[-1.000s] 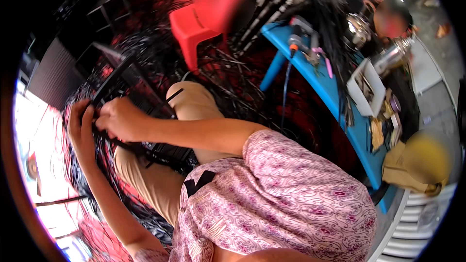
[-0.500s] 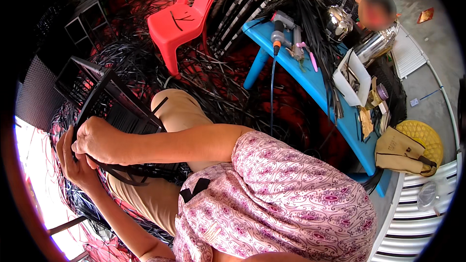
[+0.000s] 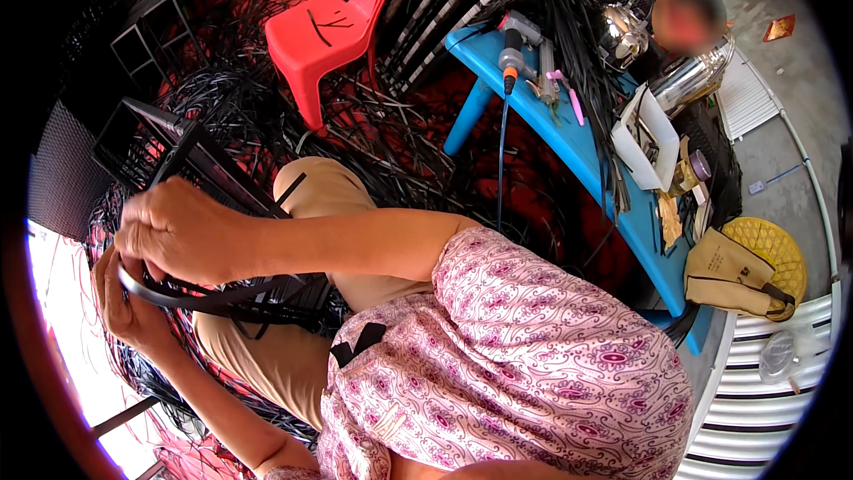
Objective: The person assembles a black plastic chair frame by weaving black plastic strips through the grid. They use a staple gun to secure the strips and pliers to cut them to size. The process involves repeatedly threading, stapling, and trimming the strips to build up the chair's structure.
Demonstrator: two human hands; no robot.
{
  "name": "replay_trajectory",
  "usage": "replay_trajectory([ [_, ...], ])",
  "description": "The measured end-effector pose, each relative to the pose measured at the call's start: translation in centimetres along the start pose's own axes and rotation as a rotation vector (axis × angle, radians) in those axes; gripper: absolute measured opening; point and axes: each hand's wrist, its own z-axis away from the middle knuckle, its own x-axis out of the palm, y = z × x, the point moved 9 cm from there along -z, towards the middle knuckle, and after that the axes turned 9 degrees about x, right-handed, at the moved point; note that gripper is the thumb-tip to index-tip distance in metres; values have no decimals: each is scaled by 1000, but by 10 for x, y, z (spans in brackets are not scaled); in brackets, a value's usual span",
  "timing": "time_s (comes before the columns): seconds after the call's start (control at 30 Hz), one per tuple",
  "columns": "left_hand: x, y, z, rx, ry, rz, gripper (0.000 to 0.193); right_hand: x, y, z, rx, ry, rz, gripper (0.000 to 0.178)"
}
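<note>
Black plastic strip (image 3: 191,295), bent between both hands over the lap; long axis runs left-right. Left hand (image 3: 124,302): grip clenched on its curved end. Right hand (image 3: 178,231): grip closed over the strip, against the black wire frame (image 3: 213,169). Blue counter (image 3: 569,138) well apart.

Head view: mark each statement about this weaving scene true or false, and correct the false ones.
1. Both hands grip a flat black strip. True: the left hand and right hand hold it against the black frame.
2. The plastic chair is blue. False: it is red.
3. A power tool lies on the blue table. True.
4. The yellow round lid sits on the chair. False: it lies on the ground beyond the table, beside a tan bag.
5. The floor is bare. False: black strips litter it.
</note>
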Motion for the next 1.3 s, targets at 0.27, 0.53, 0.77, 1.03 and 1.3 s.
replay_trajectory([
  [0.27,-10,10,-9,-195,127,207,35,32,-38,-11,-689,-59,622,29],
  [0.53,5,-7,-12,-437,221,467,32,24,8,-113,11,-204,380,26],
  [0.77,2,-4,-10,-370,207,350,36,38,70,-137,300,-395,255,26],
  [1.03,-8,54,-33,-12,62,-269,36,46,130,-146,562,-483,553,9],
  [1.3,5,31,-40,-160,-163,-23,31,23,48,-132,-209,96,922,35],
])
